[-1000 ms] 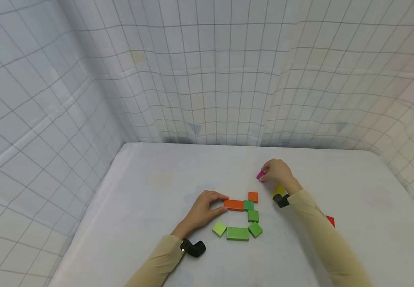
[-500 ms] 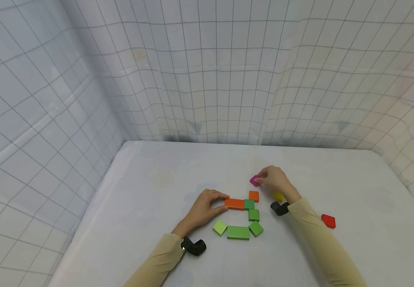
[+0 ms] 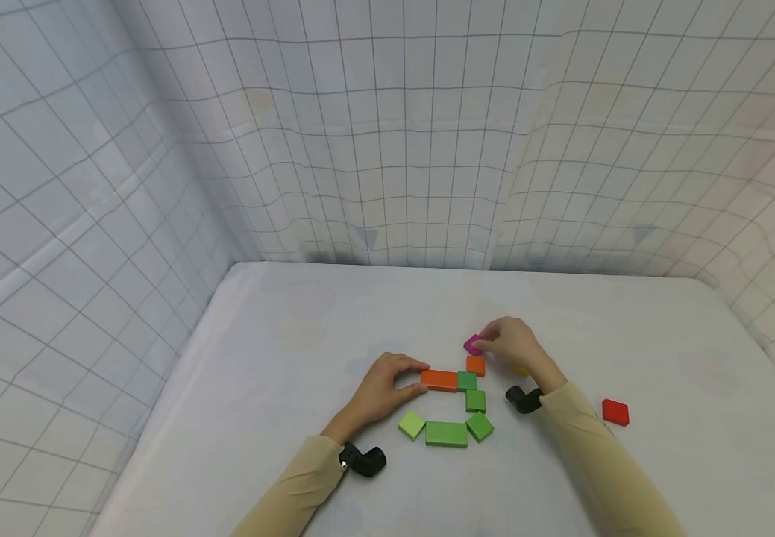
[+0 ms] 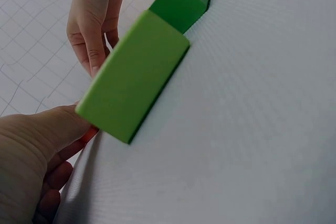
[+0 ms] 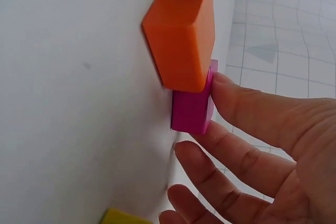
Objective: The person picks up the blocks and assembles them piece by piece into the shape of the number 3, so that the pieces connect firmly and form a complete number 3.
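Note:
My left hand [image 3: 380, 391] pinches the left end of a long orange block [image 3: 439, 380], thumb at the near side and fingers at the far side. In the left wrist view only a sliver of that block shows. Between thumb and fingers, my right hand [image 3: 513, 344] pinches a small magenta block [image 3: 472, 344] turned cornerwise. It sits just behind a small orange block [image 3: 476, 365]; the right wrist view shows the magenta block [image 5: 191, 111] close against it, though contact is hard to tell. A green block [image 3: 467, 381] touches the long block's right end.
Another green block [image 3: 476, 400] leads down to a tilted green block [image 3: 479, 426], a long green block [image 3: 446, 434] and a light green block [image 3: 412, 424]. A yellow block [image 3: 521, 370] lies partly under my right wrist. Farther right lies a red block [image 3: 615, 412] on the white table [image 3: 259, 418].
My right hand has brought the magenta block left and nearer, up to the small orange block. The red block has come fully into sight from behind the sleeve. My left hand stays put.

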Demonstrator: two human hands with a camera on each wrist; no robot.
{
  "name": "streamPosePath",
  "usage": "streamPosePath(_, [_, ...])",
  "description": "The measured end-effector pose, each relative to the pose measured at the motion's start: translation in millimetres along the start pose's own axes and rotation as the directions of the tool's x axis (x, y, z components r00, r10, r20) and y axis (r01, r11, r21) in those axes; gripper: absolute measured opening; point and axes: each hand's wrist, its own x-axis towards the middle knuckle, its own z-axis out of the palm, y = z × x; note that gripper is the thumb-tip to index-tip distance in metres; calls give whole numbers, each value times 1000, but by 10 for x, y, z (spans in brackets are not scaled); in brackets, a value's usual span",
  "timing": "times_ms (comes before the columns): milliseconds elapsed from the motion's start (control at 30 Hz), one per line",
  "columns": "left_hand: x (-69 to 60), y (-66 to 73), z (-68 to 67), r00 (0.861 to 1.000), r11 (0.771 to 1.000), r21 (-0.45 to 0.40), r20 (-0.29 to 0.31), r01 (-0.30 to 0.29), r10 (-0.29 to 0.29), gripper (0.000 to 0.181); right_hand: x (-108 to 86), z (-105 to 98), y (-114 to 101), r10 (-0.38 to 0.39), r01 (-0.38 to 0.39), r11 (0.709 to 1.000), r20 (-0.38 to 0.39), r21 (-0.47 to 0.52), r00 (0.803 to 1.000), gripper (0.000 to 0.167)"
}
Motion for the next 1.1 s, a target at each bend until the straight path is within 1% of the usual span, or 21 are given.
streamPosePath(233, [6, 2, -12, 1000, 1000, -5, -3, -24, 24, 32, -77, 16, -35, -36, 37, 999, -43, 17, 998, 26])
streamPosePath(467, [5, -10, -15, 1000, 1000, 8, 4, -14, 14, 32, -93, 51, -38, -68, 68, 998, -72, -9, 995, 25])
streamPosePath(667, [6, -21, -14, 1000, 1000, 8, -1, -18, 18, 32, -104, 78, -47, -74, 71, 997, -90, -35, 993, 24])
streamPosePath(767, [3, -23, -13, 999, 999, 9, -10, -33, 34, 32, -115, 87, -51, -77, 73, 997, -98, -38, 992, 25])
streamPosePath(867, [-5, -23, -9, 998, 999, 15, -21, -52, 52, 32, -124, 83, -25, -115, 112, 993, -118, -29, 986, 27])
streamPosePath(933, [-9, -21, -4, 998, 999, 18, -22, -52, 52, 32, -127, 44, 18, -155, 153, 988, -136, -25, 979, 28])
streamPosePath(1000, [-9, -21, 1, 999, 999, 16, -15, -44, 44, 31, -130, -41, 89, -199, 195, 980, -142, -41, 970, 26])
streamPosePath(1033, [-8, -22, 3, 999, 999, 18, -9, -35, 35, 31, -136, -101, 131, -210, 205, 978, -133, -50, 969, 25])
streamPosePath(1100, [-7, -19, 1, 1000, 1000, 18, 4, -15, 15, 32, -149, -241, 217, -217, 211, 974, -79, -77, 973, 27])
